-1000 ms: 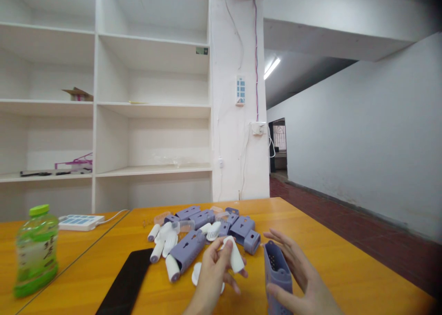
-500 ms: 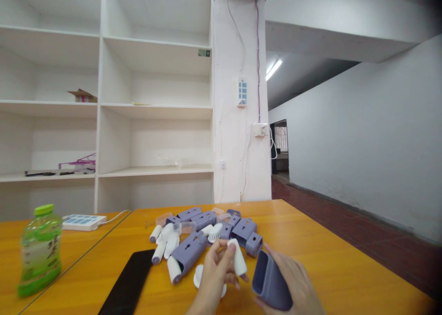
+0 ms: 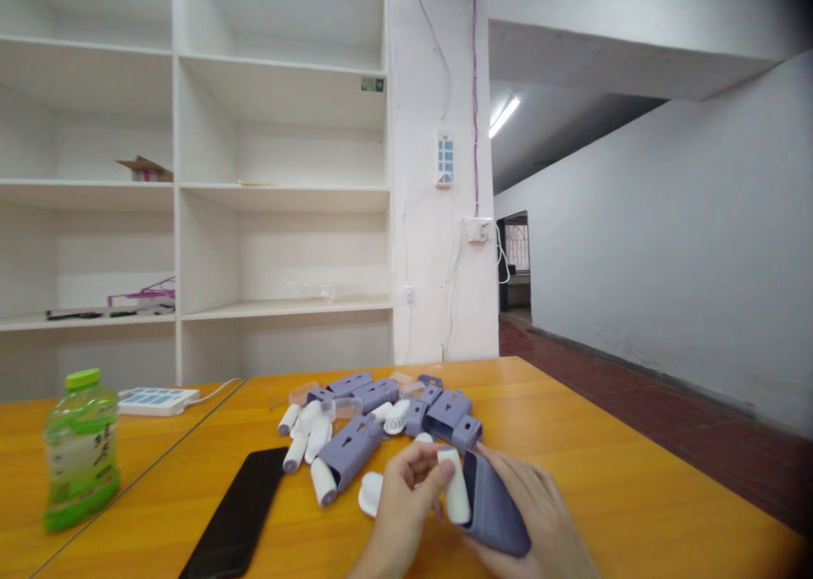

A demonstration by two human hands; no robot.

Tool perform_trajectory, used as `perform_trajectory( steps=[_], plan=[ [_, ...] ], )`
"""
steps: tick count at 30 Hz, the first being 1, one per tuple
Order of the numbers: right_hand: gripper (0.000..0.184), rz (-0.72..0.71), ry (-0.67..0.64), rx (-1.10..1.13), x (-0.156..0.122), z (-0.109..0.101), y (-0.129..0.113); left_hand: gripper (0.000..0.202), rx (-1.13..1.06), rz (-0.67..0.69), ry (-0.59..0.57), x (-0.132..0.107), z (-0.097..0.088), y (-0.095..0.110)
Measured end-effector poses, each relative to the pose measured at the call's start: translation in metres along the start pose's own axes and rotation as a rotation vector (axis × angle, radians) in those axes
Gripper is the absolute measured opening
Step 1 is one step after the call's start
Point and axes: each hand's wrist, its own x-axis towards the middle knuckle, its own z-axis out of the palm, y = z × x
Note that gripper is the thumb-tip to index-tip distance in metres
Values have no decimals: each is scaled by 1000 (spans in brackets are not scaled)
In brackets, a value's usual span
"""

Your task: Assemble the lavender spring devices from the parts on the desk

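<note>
White cylinder (image 3: 454, 488), one: pinched between thumb and fingers of the left hand (image 3: 414, 488), the remaining fingers curled in; tilted slightly, at the open end of the purple housing (image 3: 500, 513). Whether it touches the rim I cannot tell from where I stand.

Purple housing, one: hollow, mouth turned toward the cylinder; clasped in the right hand (image 3: 537, 503), fingers along its far side, spread no wider than the piece.

Beside the left hand: round white piece (image 3: 368, 493), on the table (image 3: 641, 486), partly hidden.

Beyond the hands: purple casings (image 3: 353, 445), several, heaped among white and clear plastic parts; one loose white roller (image 3: 323, 482) lies at the nearest casing's open end.

Left of the heap: flat black slab (image 3: 236, 511). Farther left: green-capped bottle (image 3: 82, 456), upright; white power strip (image 3: 158, 401), blue-marked, corded.

Behind the table: white shelving (image 3: 283, 310), several compartments; pillar (image 3: 423, 249) bearing a switch panel (image 3: 445, 160).
</note>
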Motion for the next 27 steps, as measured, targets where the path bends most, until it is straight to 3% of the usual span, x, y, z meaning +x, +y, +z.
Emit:
perform_trajectory(
  steps=[8, 19, 23, 27],
  plan=[
    [83, -9, -35, 12, -2, 0, -1, 47, 50, 20, -73, -5, 3, 6],
    [78, -18, -8, 5, 1, 0, -3, 54, 115, 34, -68, -8, 5, 8],
    [76, -27, 2, -8, 1, 0, -3, 51, 132, 47, -64, -8, 4, 3],
    [76, -34, -6, -29, -2, 1, -2, 65, 119, 81, -25, -8, 4, -6]
  ],
)
